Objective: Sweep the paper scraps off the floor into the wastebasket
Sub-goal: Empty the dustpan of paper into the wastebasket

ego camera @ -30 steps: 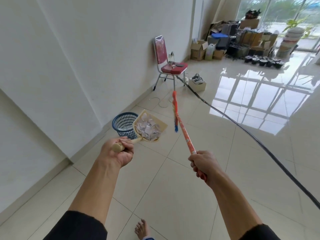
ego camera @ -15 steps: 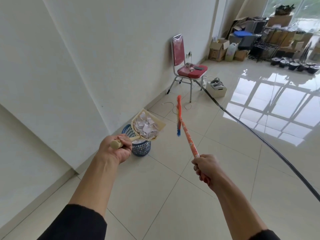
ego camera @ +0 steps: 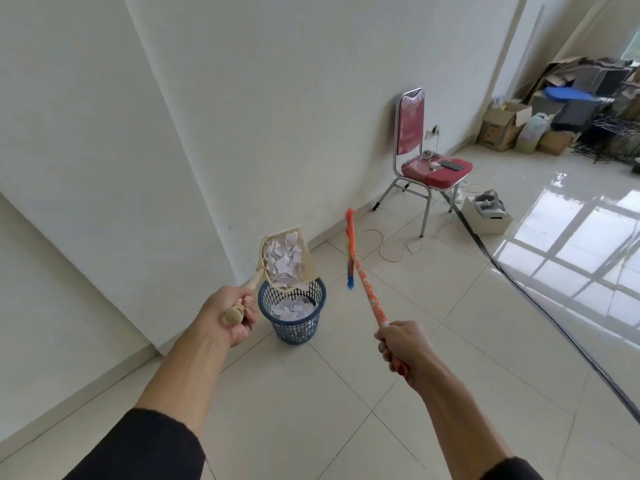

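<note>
Paper scraps (ego camera: 284, 260) lie in the tilted dustpan (ego camera: 287, 261) directly above the blue wastebasket (ego camera: 292, 311), which already contains scraps. We observe the left hand (ego camera: 228, 315) wrapped around the dustpan handle and the right hand (ego camera: 403, 349) wrapped around the orange broom (ego camera: 363, 282), raised off the floor (ego camera: 311, 410).

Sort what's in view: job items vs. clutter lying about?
Job: dustpan in left hand, paper scraps, wastebasket, broom in right hand.
Lying about: red chair, cardboard boxes, black cable, white box.
</note>
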`<state>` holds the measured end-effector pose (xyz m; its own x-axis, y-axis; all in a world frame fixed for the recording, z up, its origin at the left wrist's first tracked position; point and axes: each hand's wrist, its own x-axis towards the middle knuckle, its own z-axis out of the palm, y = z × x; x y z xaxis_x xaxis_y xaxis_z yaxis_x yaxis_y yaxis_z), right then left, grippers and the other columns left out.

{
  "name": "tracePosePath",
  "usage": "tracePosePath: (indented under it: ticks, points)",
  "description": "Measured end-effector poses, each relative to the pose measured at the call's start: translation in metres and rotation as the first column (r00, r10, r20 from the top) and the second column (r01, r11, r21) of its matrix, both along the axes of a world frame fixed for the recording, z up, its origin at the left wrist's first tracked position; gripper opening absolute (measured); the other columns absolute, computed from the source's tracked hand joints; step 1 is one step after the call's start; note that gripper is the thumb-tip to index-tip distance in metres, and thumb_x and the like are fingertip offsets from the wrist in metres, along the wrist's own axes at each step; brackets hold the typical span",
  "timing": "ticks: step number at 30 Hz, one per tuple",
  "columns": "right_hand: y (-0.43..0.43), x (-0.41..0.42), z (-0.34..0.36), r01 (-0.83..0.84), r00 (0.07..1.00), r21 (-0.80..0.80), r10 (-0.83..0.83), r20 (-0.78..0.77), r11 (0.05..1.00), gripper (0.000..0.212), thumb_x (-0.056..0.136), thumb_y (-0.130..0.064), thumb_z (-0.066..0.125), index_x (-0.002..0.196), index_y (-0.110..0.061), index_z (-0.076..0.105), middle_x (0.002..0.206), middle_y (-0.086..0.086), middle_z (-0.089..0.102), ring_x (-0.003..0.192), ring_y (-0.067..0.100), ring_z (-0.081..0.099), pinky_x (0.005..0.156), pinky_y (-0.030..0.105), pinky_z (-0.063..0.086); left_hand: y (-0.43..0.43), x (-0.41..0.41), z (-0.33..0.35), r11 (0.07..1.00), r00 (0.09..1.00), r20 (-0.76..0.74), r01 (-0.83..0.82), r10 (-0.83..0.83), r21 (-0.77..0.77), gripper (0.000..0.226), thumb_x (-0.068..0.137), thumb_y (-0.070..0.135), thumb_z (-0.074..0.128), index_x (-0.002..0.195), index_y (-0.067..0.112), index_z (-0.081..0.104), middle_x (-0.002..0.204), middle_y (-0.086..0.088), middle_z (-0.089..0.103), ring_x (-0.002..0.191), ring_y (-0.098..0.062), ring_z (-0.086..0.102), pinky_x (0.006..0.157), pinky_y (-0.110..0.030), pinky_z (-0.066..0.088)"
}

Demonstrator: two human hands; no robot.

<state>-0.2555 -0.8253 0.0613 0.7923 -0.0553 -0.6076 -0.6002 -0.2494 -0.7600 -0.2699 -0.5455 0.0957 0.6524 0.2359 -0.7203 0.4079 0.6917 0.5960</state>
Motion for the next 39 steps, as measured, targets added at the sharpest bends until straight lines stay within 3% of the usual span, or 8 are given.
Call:
tracePosePath:
  ticks: [7, 13, 16, 19, 24, 29, 34, 39]
  points:
    - [0.005, 0.073, -0.007, -0.106, 0.994, -0.019, 0.106, -0.014, 0.994, 0.016, 0.094, -0.002, 0.052, 0.103, 0.005, 0.062, 0.067, 0.008, 0.052, 0.045, 0.012, 0.043, 0.037, 0.022, 0.035, -0.008, 0.046, -0.055, 0.937, 0.963, -0.242, 0.191, -0.121, 0.292, 0.011, 0.099, 0.002, 0.047, 0.09, 0.008, 0.048, 0.046, 0.003, 0.046, 0.029, -0.004, 0.041, 0.029, -0.013, 0.03]
    - [0.006, 0.093, -0.021, -0.144, 0.989, -0.022, 0.143, -0.042, 0.989, 0.017, 0.092, -0.002, 0.051, 0.101, 0.004, 0.065, 0.066, 0.008, 0.052, 0.045, 0.012, 0.044, 0.038, 0.023, 0.035, -0.026, 0.061, -0.091, 0.801, 0.895, -0.429, 0.347, -0.127, 0.488, 0.012, 0.09, 0.004, 0.059, 0.078, 0.008, 0.057, 0.05, -0.001, 0.051, 0.041, -0.012, 0.044, 0.041, -0.016, 0.034]
    - [0.006, 0.103, -0.026, -0.158, 0.986, -0.015, 0.157, -0.047, 0.987, 0.016, 0.093, -0.001, 0.051, 0.101, 0.003, 0.063, 0.068, 0.009, 0.052, 0.046, 0.012, 0.044, 0.04, 0.024, 0.035, -0.034, 0.063, -0.097, 0.755, 0.878, -0.46, 0.391, -0.134, 0.527, 0.008, 0.085, 0.002, 0.057, 0.089, 0.004, 0.064, 0.053, -0.005, 0.054, 0.044, -0.017, 0.048, 0.046, -0.019, 0.036]
    - [0.002, 0.112, -0.028, -0.162, 0.985, -0.01, 0.161, -0.058, 0.987, 0.013, 0.092, -0.001, 0.052, 0.099, 0.001, 0.063, 0.068, 0.009, 0.052, 0.048, 0.013, 0.044, 0.041, 0.025, 0.036, -0.038, 0.073, -0.094, 0.65, 0.857, -0.492, 0.462, -0.152, 0.604, 0.035, 0.084, 0.003, 0.054, 0.117, 0.004, 0.065, 0.07, -0.009, 0.059, 0.048, -0.017, 0.053, 0.042, -0.019, 0.038]
    - [0.004, 0.118, -0.029, -0.167, 0.985, -0.003, 0.166, -0.053, 0.986, 0.012, 0.092, -0.001, 0.052, 0.098, 0.0, 0.062, 0.068, 0.009, 0.053, 0.049, 0.013, 0.045, 0.041, 0.024, 0.037, -0.051, 0.082, -0.068, 0.351, 0.795, -0.581, 0.601, -0.173, 0.718, 0.035, 0.092, 0.008, 0.048, 0.125, 0.015, 0.057, 0.08, -0.005, 0.061, 0.055, -0.016, 0.061, 0.04, -0.02, 0.039]
    - [0.001, 0.118, -0.026, -0.171, 0.985, 0.002, 0.171, -0.036, 0.985, 0.015, 0.093, -0.003, 0.051, 0.101, 0.002, 0.063, 0.068, 0.009, 0.052, 0.048, 0.013, 0.045, 0.04, 0.024, 0.037, -0.062, 0.075, -0.064, 0.056, 0.684, -0.711, 0.726, -0.162, 0.686, 0.046, 0.092, 0.007, 0.045, 0.136, 0.018, 0.051, 0.078, -0.002, 0.061, 0.056, -0.014, 0.06, 0.041, -0.026, 0.038]
    - [-0.002, 0.116, -0.023, -0.176, 0.984, 0.0, 0.176, -0.027, 0.984, 0.015, 0.093, -0.004, 0.052, 0.101, 0.002, 0.063, 0.069, 0.009, 0.053, 0.049, 0.013, 0.045, 0.04, 0.024, 0.038, -0.073, 0.07, -0.058, -0.054, 0.615, -0.765, 0.771, -0.192, 0.634, 0.043, 0.09, 0.007, 0.046, 0.131, 0.018, 0.052, 0.083, -0.001, 0.06, 0.058, -0.014, 0.06, 0.038, -0.025, 0.037]
    - [0.0, 0.112, -0.023, -0.164, 0.986, 0.015, 0.165, -0.032, 0.986, 0.017, 0.092, -0.002, 0.052, 0.103, 0.005, 0.063, 0.068, 0.009, 0.051, 0.047, 0.013, 0.044, 0.039, 0.024, 0.035, -0.08, 0.065, -0.05, -0.134, 0.609, -0.771, 0.762, -0.187, 0.634, 0.052, 0.088, 0.003, 0.049, 0.137, 0.018, 0.05, 0.089, 0.0, 0.055, 0.062, -0.013, 0.051, 0.042, -0.026, 0.036]
